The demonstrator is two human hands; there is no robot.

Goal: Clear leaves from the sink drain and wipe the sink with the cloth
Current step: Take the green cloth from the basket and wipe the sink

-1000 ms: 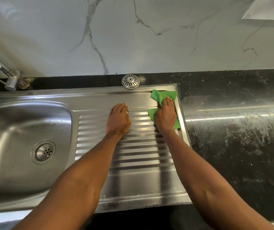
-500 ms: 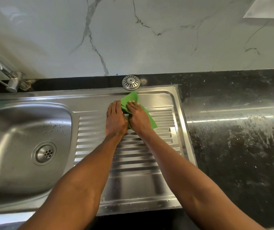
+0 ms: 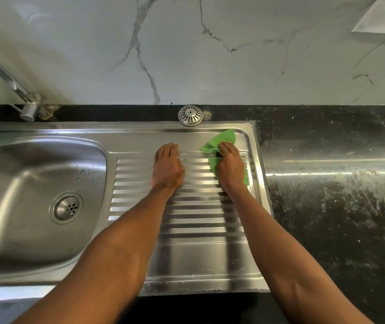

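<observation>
Cloth (image 3: 219, 146) swept back right – right hand (image 3: 231, 167) presses it flat, left hand (image 3: 167, 167) flat, holding nothing – cloth's soft, light; bunch mid-fold

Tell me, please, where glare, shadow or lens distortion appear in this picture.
Head view: bright glare streak across the black counter; both forearms cast dark shadows on the ribbed drainboard; wide-angle bending bows the counter's back edge; focus is sharp on the green cloth under the right hand.
</observation>
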